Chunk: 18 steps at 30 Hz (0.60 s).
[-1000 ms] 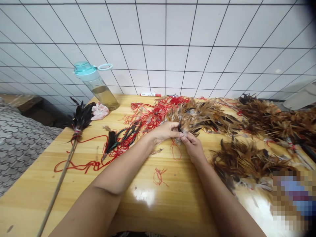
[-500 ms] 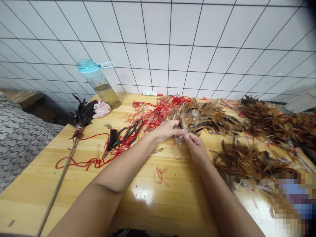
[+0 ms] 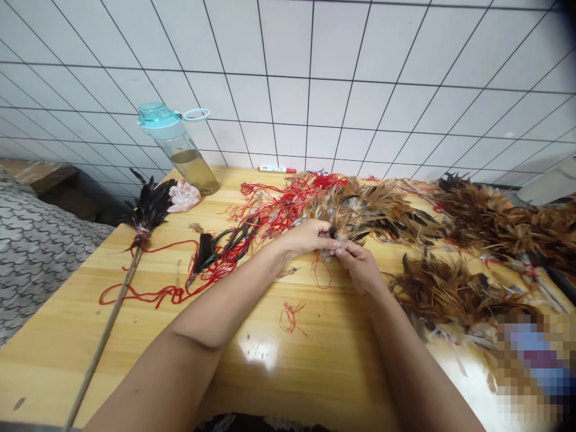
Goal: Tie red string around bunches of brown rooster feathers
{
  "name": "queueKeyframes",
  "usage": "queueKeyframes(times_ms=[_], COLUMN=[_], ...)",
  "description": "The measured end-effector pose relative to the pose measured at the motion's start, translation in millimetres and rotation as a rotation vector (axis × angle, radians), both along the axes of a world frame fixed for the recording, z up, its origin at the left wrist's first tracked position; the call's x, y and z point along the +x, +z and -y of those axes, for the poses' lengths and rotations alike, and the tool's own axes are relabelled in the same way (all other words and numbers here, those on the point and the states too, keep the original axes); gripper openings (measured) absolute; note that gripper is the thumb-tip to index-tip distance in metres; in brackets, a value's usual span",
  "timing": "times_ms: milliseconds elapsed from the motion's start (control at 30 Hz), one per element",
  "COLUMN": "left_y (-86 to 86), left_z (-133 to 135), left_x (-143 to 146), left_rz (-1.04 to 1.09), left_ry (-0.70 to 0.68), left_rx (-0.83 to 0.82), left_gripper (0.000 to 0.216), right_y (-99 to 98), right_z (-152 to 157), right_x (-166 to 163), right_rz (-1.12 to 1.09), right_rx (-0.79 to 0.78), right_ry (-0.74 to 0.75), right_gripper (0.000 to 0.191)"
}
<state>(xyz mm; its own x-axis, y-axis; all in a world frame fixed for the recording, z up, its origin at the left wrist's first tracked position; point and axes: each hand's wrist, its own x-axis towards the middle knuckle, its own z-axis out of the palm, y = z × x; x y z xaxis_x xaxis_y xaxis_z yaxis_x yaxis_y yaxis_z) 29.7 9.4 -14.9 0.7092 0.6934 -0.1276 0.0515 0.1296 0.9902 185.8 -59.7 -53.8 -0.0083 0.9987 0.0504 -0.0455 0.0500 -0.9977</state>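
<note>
At the near edge of a pile of brown feathers (image 3: 382,207), my left hand (image 3: 312,236) pinches a small bunch of feathers (image 3: 333,231), the quill ends between thumb and fingers. My right hand (image 3: 360,263) meets it from the right, thumb and forefinger closed on the same quill ends. Fingers hide the exact grip. A thin loop of red string (image 3: 322,273) hangs or lies just below my hands. Tangled red string (image 3: 292,204) is heaped left of the feathers. Another loose red string knot (image 3: 292,318) lies nearer to me on the wooden table (image 3: 180,372).
At left, a stick (image 3: 103,342) carries tied black feathers (image 3: 155,201). Behind it are a pink scrunchie (image 3: 184,196) and a tilted-looking water bottle (image 3: 191,162). Dark-handled scissors (image 3: 234,243) lie among red cord. More brown feather bundles (image 3: 454,291) fill the right; a marker (image 3: 276,169) is by the wall.
My hands stay together at the feather bunch, with only slight finger movement. The whole view has shifted a little; nothing else visibly moved.
</note>
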Motion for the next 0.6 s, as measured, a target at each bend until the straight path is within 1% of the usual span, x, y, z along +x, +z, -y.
queueKeyframes(times_ms=[67, 167, 233, 333, 433, 600], left_y=[1.8, 6.6, 10.5, 15.2, 16.1, 11.1], left_z=[-1, -2, -1, 3, 7, 9], left_x=[1, 0, -1, -1, 3, 11], left_rz=[0.009, 0.017, -0.047, -0.182, -0.226, -0.158], left_ry=[-0.004, 0.077, 0.144, 0.173, 0.183, 0.182], left_rx=[0.042, 0.153, 0.256, 0.377, 0.395, 0.337], left_gripper=[0.037, 0.031, 0.024, 0.017, 0.019, 0.021], right_y=[3.4, 7.8, 10.1, 11.8, 10.0, 4.6], right_z=[1, 0, -1, -4, -4, 0], right_x=[0, 4, 9, 14, 12, 2], right_rz=[-0.084, -0.188, -0.240, -0.282, -0.279, -0.217], right_rx=[-0.032, -0.087, -0.106, -0.105, -0.109, -0.090], right_ry=[-0.004, -0.038, -0.076, -0.123, -0.114, -0.063], right_gripper=[0.029, 0.028, 0.027, 0.029, 0.031, 0.032])
